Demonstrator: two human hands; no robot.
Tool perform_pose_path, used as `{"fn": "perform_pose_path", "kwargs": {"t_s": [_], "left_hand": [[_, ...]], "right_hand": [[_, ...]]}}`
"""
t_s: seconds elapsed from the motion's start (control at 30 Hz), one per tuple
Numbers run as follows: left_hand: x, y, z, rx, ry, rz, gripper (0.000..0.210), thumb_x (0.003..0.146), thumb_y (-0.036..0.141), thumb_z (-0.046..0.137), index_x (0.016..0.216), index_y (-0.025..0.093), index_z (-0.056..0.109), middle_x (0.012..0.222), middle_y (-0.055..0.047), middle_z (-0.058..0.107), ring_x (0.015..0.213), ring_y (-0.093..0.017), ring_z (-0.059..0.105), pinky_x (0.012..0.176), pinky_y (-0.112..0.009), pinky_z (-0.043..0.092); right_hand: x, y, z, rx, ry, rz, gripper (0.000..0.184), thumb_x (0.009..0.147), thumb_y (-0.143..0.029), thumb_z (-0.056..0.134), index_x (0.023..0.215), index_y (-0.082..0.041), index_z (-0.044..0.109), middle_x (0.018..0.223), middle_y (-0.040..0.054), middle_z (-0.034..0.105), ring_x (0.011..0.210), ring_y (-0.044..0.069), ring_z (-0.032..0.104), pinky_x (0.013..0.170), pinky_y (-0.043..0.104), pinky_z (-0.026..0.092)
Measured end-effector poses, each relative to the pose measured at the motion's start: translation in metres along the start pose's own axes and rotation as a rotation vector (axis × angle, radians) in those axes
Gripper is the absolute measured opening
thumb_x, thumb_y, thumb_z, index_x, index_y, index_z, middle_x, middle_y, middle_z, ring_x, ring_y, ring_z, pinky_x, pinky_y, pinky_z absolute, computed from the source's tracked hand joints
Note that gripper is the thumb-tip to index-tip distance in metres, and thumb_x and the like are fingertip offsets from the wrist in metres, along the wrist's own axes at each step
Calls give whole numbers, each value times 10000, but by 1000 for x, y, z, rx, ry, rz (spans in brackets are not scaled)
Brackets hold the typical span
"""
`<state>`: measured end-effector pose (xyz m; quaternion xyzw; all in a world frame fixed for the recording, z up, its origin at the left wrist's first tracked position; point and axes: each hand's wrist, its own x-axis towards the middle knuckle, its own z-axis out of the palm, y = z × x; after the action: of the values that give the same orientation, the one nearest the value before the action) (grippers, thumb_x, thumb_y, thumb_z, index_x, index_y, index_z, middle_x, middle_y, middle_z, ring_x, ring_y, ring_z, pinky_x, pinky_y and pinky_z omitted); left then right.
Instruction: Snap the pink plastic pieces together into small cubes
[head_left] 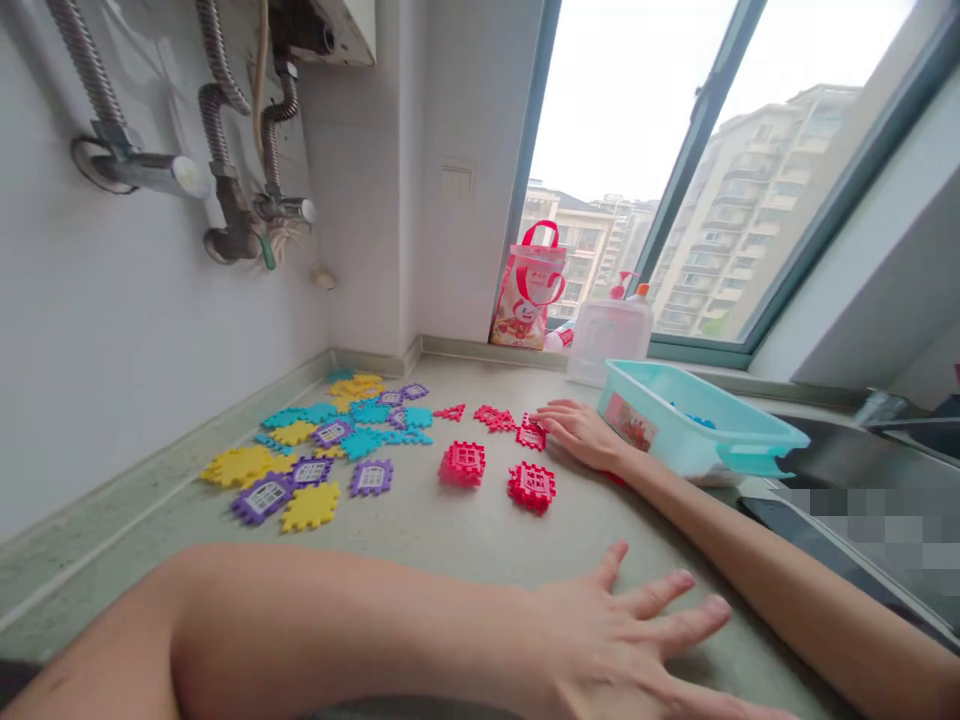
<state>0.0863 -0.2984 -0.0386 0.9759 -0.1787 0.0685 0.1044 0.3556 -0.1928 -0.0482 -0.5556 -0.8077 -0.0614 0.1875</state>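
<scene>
Dozens of flat interlocking tiles lie on the worktop (450, 540), and the turquoise tub (697, 425) serves as the landmark. Farthest left of the tub is a loose scatter of yellow, purple and teal tiles (322, 450) near the wall. Closer to the tub are two red tile cubes (463, 465), with flat red tiles (499, 418) behind them. The right hand (581, 432) rests palm down just left of the tub, its fingers spread flat and touching a red tile (531, 433), holding nothing. The left hand (622, 640) lies in front of the tub, its grip likewise spread and empty on the worktop. Inside the tub only a few blue pieces (694, 420) show. Behind the tub stand a clear pump bottle (609, 335) and a red-handled bag (529, 290) on the window sill.
</scene>
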Motion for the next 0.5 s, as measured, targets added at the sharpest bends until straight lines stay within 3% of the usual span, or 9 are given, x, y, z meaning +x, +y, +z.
{"fn": "perform_pose_path", "kwargs": {"t_s": [0.07, 0.27, 0.4, 0.5], "left_hand": [[1, -2, 3, 6, 11, 0, 725, 1031, 514, 484, 1706, 416, 239, 1793, 10, 218, 1670, -310, 84, 1296, -626, 287], [5, -3, -1, 8, -61, 8, 795, 965, 643, 575, 1679, 375, 348, 1752, -100, 315, 1643, -394, 215, 1257, -691, 301], [6, -2, -3, -51, -70, 11, 778, 997, 707, 471, 1681, 363, 334, 1745, -136, 308, 1632, -418, 227, 1256, -726, 244], [6, -1, -5, -137, -90, -14, 805, 980, 753, 457, 1675, 362, 346, 1751, -126, 295, 1634, -431, 206, 1269, -737, 184]], "right_hand": [[-5, 1, 6, -5, -32, 5, 478, 1106, -353, 348, 1333, -252, 757, 1390, 68, 744, 1353, 308, 617, 1186, 556, 443], [-16, -10, -4, 9, -35, -28, 409, 977, -285, 592, 1350, -219, 746, 1362, 103, 751, 1273, 295, 665, 1140, 472, 492], [-15, -8, -4, 86, 41, 73, 309, 945, -331, 686, 1211, -238, 811, 1163, 89, 817, 1103, 276, 725, 1038, 419, 546], [-15, -8, -2, 59, 131, 174, 355, 857, -316, 773, 1197, -225, 817, 1082, 95, 819, 1010, 277, 739, 983, 415, 560]]}}
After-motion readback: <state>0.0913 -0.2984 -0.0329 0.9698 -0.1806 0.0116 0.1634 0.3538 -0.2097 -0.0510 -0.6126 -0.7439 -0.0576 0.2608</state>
